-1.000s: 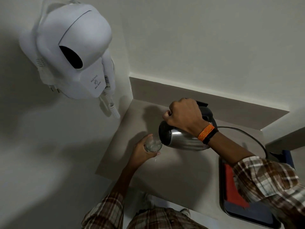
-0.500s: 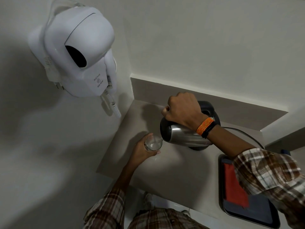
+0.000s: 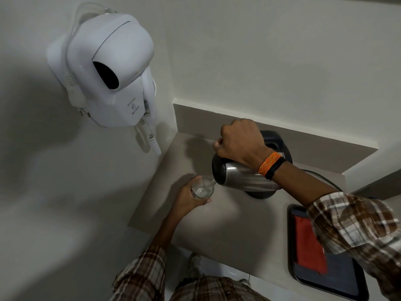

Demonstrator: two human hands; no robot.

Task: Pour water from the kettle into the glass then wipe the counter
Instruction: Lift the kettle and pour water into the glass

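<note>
A steel kettle with a black lid and handle is tipped to the left above the grey counter. My right hand grips its handle from above. A thin stream of water runs from the spout into a clear glass. My left hand holds that glass from the left side, upright, just above or on the counter. The glass is partly filled. A red cloth lies in a black tray at the right.
A white wall-mounted hair dryer with a coiled cord hangs on the left wall, above the counter's corner. The kettle's black base and its cord sit behind the kettle. The counter ends at walls on the left and back.
The kettle has tipped further toward the glass and water is now flowing into it. Both hands have kept their grips. The camera view has shifted slightly.
</note>
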